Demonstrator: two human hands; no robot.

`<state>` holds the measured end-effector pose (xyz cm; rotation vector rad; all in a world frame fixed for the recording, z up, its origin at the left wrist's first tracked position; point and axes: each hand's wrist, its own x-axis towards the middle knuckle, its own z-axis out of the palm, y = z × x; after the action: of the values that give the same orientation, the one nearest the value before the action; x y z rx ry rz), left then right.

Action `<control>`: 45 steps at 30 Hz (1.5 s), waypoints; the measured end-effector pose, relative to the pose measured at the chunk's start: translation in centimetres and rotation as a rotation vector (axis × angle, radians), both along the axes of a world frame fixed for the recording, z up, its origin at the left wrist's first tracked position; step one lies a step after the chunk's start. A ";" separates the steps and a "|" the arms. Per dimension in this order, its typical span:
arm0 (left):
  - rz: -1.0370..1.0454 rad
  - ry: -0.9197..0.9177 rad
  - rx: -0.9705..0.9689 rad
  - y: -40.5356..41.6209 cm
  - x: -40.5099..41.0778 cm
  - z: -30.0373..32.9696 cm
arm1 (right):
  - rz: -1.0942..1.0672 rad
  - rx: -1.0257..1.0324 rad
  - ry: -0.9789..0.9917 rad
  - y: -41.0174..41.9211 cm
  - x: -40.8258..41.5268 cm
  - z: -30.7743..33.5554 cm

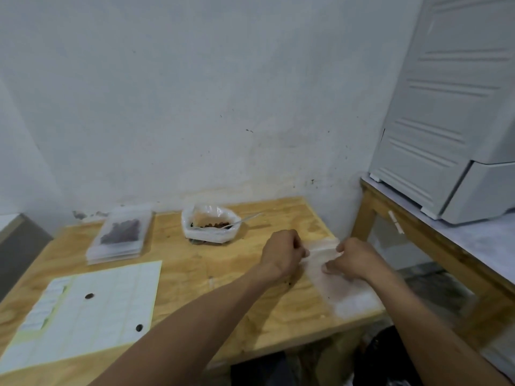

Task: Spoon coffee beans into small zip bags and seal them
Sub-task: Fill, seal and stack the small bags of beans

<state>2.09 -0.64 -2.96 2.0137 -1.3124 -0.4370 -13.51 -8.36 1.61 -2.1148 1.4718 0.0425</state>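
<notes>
Now both hands pinch an empty zip bag point(323, 253) at the table's point(195, 277) right edge: left hand point(282, 254) and right hand point(354, 259) apparently at its blurred top. Bare wood lies between them and the far bean bowl point(210, 225).

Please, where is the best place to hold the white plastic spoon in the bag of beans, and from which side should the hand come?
Grip the spoon by its free handle end, coming from the right and above. Its bowl lies buried among the beans inside the open bag, while the handle sticks out over the bag's right rim, sloping up and clear of everything. A thumb-and-finger pinch should do.
</notes>
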 end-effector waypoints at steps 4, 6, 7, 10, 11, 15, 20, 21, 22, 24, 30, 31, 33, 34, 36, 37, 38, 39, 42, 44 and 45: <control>-0.047 -0.221 -0.020 0.6 -0.6 0.1 | 0.000 -0.005 -0.019 -0.1 -0.3 0.0; -0.072 -0.337 -0.034 0.9 -0.7 0.1 | -0.005 0.005 -0.026 -0.2 -0.5 0.1; -0.073 -0.351 -0.053 0.9 -0.6 -0.1 | -0.010 0.007 -0.033 -0.4 -0.6 0.2; -0.051 -0.240 -0.201 1.1 -0.4 0.0 | -0.014 0.017 -0.082 -0.9 -0.9 0.9; -0.053 -0.181 -0.278 1.2 -0.2 0.2 | -0.012 0.026 -0.123 -1.1 -0.9 1.3; -0.063 -0.166 -0.603 1.6 1.0 2.2 | -0.043 0.148 -0.398 -0.3 -0.1 4.8; 0.013 -0.247 -0.859 2.7 3.4 6.8 | -0.032 0.192 -0.621 2.2 4.0 10.8; 0.034 -0.271 -0.884 3.1 4.1 7.7 | -0.032 0.197 -0.668 2.6 5.0 11.8; 0.054 -0.297 -0.908 3.5 5.0 8.6 | -0.032 0.200 -0.714 3.0 6.1 12.6; 0.076 -0.376 -0.945 4.7 6.8 9.9 | -0.020 0.190 -0.786 3.6 8.4 13.7; 0.178 -0.428 -0.751 9.5 11.0 11.1 | 0.093 0.109 -0.919 5.9 15.3 14.3; 0.217 -0.380 -0.684 10.3 11.4 11.2 | 0.139 0.069 -0.921 6.5 16.3 14.0; 0.266 -0.243 -0.606 11.8 12.2 11.5 | 0.233 0.049 -0.928 7.8 18.2 13.1; 0.278 -0.159 -0.594 12.5 12.7 11.8 | 0.276 0.064 -0.934 8.4 19.1 12.8; 0.290 0.019 -0.588 14.0 13.7 12.2 | 0.341 0.096 -0.935 9.5 20.4 12.2; 0.289 0.106 -0.585 14.7 14.2 12.3 | 0.365 0.104 -0.929 10.0 20.9 12.1; 0.282 0.182 -0.578 15.3 14.7 12.2 | 0.388 0.112 -0.923 10.4 21.4 11.9; 0.270 0.249 -0.571 15.8 15.2 12.2 | 0.409 0.122 -0.916 10.7 21.8 11.7; 0.209 0.448 -0.553 17.2 16.7 12.3 | 0.478 0.117 -0.882 11.2 22.9 11.3; 0.171 0.543 -0.533 18.0 17.7 12.4 | 0.515 0.126 -0.871 11.3 23.4 11.2; 0.160 0.579 -0.528 18.2 18.2 12.4 | 0.525 0.147 -0.874 11.3 23.6 11.1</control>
<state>20.24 17.59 9.44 1.3919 -0.7924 -0.4888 10.07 2.96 12.76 -1.9414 0.3878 -0.4957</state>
